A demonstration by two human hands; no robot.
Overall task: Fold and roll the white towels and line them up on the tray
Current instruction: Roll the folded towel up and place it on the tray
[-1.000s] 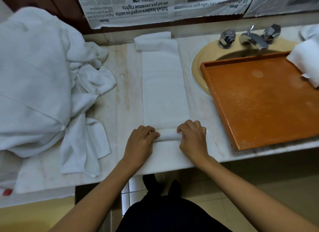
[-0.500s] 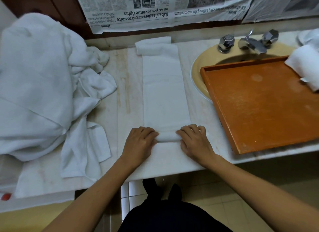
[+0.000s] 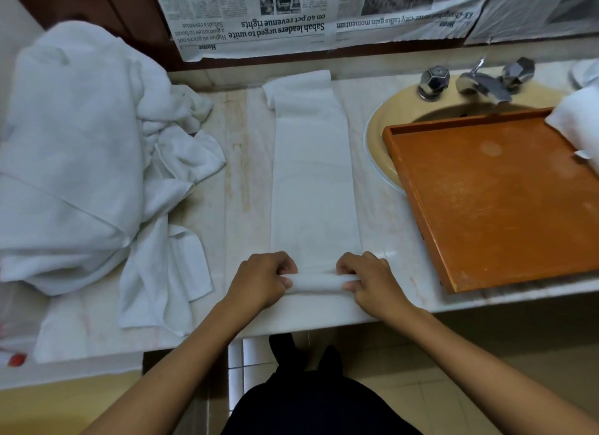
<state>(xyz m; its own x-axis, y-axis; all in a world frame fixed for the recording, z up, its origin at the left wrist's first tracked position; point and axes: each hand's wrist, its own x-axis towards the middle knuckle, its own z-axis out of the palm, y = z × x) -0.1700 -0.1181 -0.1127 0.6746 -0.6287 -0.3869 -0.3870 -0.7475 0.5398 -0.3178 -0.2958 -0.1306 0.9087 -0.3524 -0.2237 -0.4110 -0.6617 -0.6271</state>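
Observation:
A white towel [image 3: 312,175], folded into a long narrow strip, lies on the marble counter and runs from the back wall toward me. Its near end is curled into a small roll [image 3: 319,282]. My left hand [image 3: 262,280] grips the roll's left end and my right hand [image 3: 372,280] grips its right end, fingers curled over the top, thumbs underneath. The orange tray [image 3: 505,201] sits to the right, partly over the sink. A rolled white towel [image 3: 580,130] lies at the tray's far right corner, cut off by the frame edge.
A big heap of loose white towels [image 3: 81,162] covers the counter's left side. The beige sink [image 3: 382,133] with a chrome tap [image 3: 479,81] is behind the tray. Newspaper [image 3: 291,16] hangs on the back wall. The counter edge [image 3: 324,324] runs just below my hands.
The roll at the towel's near end has grown thicker as my hands turned it away from me. Both hands stay at its two ends.

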